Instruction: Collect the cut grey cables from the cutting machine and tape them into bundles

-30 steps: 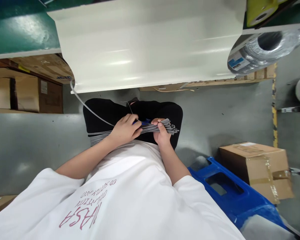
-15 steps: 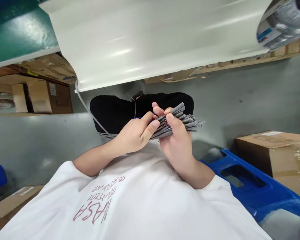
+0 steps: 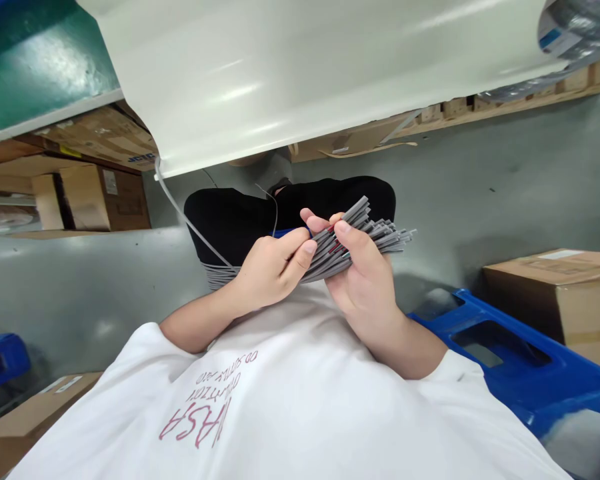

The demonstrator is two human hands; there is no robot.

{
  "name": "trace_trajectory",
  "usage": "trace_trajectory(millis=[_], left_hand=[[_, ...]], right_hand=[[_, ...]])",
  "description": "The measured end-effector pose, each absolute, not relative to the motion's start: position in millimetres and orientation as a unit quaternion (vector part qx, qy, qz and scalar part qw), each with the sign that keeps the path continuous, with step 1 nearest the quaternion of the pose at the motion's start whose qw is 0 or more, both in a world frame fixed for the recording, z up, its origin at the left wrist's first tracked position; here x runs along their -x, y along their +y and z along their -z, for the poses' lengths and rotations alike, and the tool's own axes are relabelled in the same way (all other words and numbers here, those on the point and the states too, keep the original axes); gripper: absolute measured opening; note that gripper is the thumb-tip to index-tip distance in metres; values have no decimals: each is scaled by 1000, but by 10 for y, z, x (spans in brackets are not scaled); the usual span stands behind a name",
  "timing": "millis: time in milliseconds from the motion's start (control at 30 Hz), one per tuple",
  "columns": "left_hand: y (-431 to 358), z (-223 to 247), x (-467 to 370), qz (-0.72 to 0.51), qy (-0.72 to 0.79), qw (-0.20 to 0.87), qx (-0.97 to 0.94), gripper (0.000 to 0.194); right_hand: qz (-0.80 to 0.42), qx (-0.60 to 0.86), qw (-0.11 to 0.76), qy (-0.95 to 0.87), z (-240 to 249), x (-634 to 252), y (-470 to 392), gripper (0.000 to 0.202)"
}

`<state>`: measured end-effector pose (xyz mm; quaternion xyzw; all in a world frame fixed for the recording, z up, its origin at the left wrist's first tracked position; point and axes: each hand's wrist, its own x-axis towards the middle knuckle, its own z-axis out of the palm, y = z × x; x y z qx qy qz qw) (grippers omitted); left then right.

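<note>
Across my lap lies a bundle of grey cables [image 3: 325, 262], its ends fanned out toward the right. My left hand [image 3: 275, 267] is closed around the bundle, thumb on top near the middle. Close to the cut ends, my right hand [image 3: 363, 267] grips the bundle from below and pinches some cables between thumb and fingers. Bits of red and white show between the cables by my right thumb. The rest of the bundle runs out to the left under my left forearm, where one cable [image 3: 180, 210] rises to the edge of the pale sheet.
A pale glossy sheet [image 3: 305, 73] hangs over the bench in front of me. Cardboard boxes stand on a shelf at left [image 3: 100, 197] and on the floor at right [image 3: 570, 287]. A blue plastic stool [image 3: 500, 353] is by my right side.
The view has shifted slightly. Both hands keep hold of the cables, and the ends by my right thumb are spread a little more, with more red showing.
</note>
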<state>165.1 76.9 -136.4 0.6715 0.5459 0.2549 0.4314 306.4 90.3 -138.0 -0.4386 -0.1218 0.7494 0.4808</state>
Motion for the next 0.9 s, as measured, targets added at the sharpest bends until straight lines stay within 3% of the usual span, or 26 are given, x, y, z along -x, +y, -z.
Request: trace_trajectory(millis=[633, 900], left_hand=[[805, 1420, -1644, -232, 562, 426, -670, 34], [855, 1402, -1564, -215, 533, 497, -650, 28]], right_hand=[[-759, 443, 468, -92, 1486, -3061, 893, 20], [-741, 455, 475, -134, 1429, -3031, 897, 13]])
